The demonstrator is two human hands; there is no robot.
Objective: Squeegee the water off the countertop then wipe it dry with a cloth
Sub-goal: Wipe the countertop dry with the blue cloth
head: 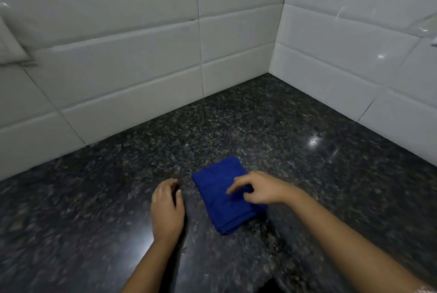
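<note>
Beyond my hands stand white glossy wall tiles [132, 61], meeting in a corner [276, 39] ahead, slightly right.

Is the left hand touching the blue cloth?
Apart. The head view shows bare countertop between the left hand and the blue cloth.

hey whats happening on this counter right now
A person is working at a dark speckled countertop in a white-tiled corner. The right hand rests on a folded blue cloth lying on the counter, fingers spread over it. The left hand lies empty just beside it. No squeegee is in view.
</note>
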